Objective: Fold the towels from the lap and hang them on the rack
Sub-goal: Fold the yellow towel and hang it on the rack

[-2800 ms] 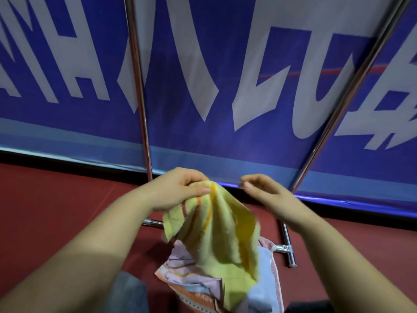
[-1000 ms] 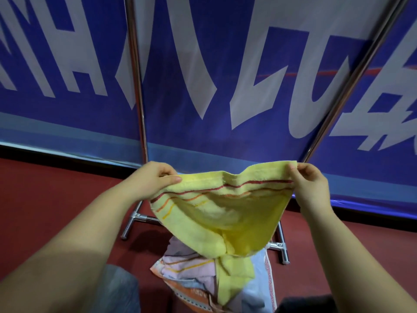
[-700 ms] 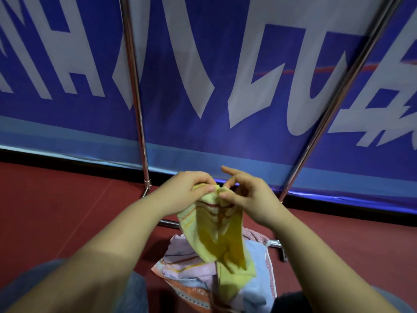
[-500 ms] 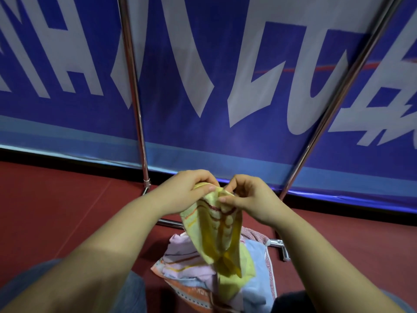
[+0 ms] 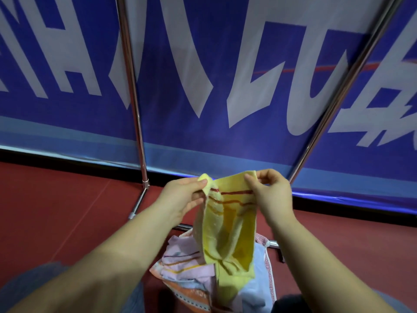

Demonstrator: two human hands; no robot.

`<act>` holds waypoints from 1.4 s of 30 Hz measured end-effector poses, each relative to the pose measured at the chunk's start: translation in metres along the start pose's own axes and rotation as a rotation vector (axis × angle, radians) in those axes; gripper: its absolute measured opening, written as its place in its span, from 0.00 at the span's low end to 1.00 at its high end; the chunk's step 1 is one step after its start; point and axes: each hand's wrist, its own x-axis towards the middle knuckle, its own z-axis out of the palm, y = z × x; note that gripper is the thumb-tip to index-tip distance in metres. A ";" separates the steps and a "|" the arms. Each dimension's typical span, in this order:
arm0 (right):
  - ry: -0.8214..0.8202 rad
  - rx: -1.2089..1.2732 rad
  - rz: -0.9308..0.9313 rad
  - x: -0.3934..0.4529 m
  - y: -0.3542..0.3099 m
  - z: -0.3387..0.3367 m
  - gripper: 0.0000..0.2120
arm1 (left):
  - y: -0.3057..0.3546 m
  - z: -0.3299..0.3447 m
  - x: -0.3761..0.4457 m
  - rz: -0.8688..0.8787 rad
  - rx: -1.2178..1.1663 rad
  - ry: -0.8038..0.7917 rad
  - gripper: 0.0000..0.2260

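Observation:
A yellow towel (image 5: pixel 228 224) with red and orange stripes hangs folded between my hands, its lower end drooping onto the pile. My left hand (image 5: pixel 182 197) pinches its top left corner. My right hand (image 5: pixel 269 193) pinches the top right edge. Under it, on my lap, lies a pile of towels (image 5: pixel 187 267) in pink, light blue and orange. The metal rack's two uprights (image 5: pixel 132 91) (image 5: pixel 343 91) rise in front of me, and its top bar is out of frame.
The rack's foot bars (image 5: pixel 137 204) lie on the red floor (image 5: pixel 56 199) just ahead of my knees. Behind the rack stands a blue banner (image 5: pixel 225 64) with large white letters, its lower edge meeting the floor.
A second ago the towel was stretched wide between my hands. I brought the hands together, folding it in half, and they have now parted a little along the top edge.

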 end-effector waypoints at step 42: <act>-0.925 -0.323 -0.280 -0.002 -0.121 -0.029 0.19 | 0.109 0.016 -0.080 0.844 0.740 -0.231 0.11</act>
